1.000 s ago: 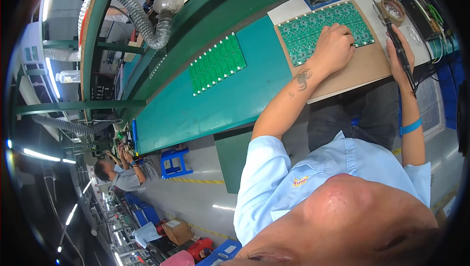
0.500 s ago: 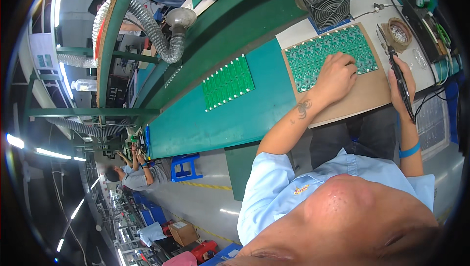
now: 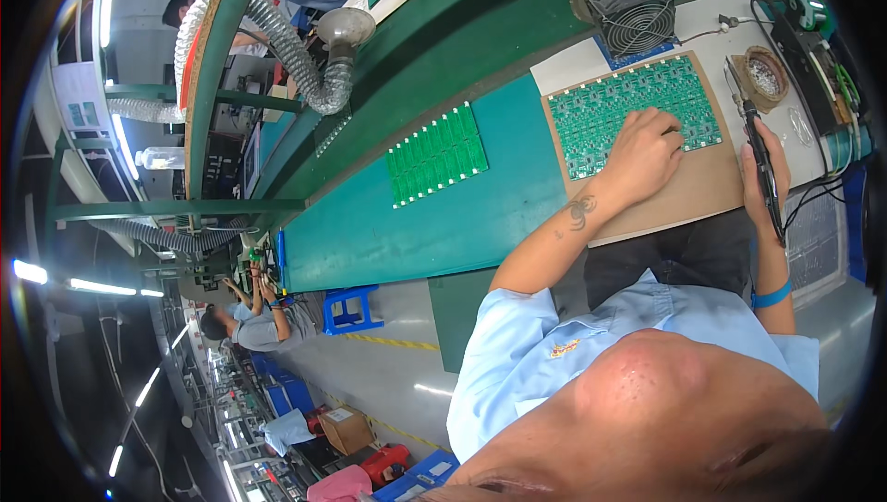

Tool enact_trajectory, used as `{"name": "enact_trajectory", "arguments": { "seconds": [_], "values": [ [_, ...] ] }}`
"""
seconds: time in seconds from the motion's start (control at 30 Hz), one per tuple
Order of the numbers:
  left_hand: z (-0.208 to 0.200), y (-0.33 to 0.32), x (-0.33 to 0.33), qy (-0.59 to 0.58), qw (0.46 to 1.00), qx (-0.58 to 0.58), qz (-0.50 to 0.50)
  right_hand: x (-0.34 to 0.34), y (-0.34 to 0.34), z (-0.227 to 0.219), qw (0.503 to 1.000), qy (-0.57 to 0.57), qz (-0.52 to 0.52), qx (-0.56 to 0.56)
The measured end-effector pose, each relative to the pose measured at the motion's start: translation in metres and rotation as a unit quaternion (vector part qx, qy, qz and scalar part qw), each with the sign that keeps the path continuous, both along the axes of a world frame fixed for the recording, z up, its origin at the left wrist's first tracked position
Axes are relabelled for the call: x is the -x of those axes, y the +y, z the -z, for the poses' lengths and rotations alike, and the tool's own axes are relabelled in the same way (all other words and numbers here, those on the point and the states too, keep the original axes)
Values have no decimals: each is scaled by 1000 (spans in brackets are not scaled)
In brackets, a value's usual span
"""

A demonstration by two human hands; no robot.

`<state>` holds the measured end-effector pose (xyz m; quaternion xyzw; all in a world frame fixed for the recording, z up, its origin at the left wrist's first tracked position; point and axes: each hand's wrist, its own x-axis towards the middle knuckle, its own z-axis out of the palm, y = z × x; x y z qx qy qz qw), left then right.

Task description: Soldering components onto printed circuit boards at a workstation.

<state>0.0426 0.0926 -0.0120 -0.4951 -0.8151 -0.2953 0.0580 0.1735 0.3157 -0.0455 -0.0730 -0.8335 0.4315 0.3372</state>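
Observation:
A green circuit board panel (image 3: 591, 123), a grid of small boards with white parts along its edges, lies on a brown sheet (image 3: 647, 205). Over the panel's near edge rests my left hand (image 3: 647, 153), its fingers bent and close together; whatever may be under the fingertips is hidden. To the right of the panel, my right hand (image 3: 774, 169) is closed round the black handle of a soldering iron (image 3: 759, 156). Its metal tip points away from me, just left of a round brown pot (image 3: 763, 75) with pale bits in it, and does not touch the panel.
A second green board panel (image 3: 438, 157) lies on the teal mat (image 3: 388, 239) to the left. Behind the first panel stands a black fan (image 3: 637, 24) beneath a duct. A dark box with cables (image 3: 813, 59) borders the right. Other people work across the bench and far left.
The view has shifted slightly, so the bench things sit a little lower and further right. Both hands keep nearly the same pose, and the iron remains in my right hand.

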Motion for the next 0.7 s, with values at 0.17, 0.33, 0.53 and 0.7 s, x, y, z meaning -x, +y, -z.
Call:
{"name": "enact_trajectory", "arguments": {
  "seconds": [0.17,0.33,0.53,0.7],
  "values": [
    [2,1,0,7,1000,-5,0,0,2,2,1000,-1,4,-2],
    [4,0,1,4,1000,-4,-2,-1,0,2,1000,-6,11,9],
    [8,1,1,6,1000,-4,0,-3,0,5,1000,-15,19,9],
    [8,1,3,2,1000,-2,1,-3,-2,1,999,-23,21,28]
  ]
}}
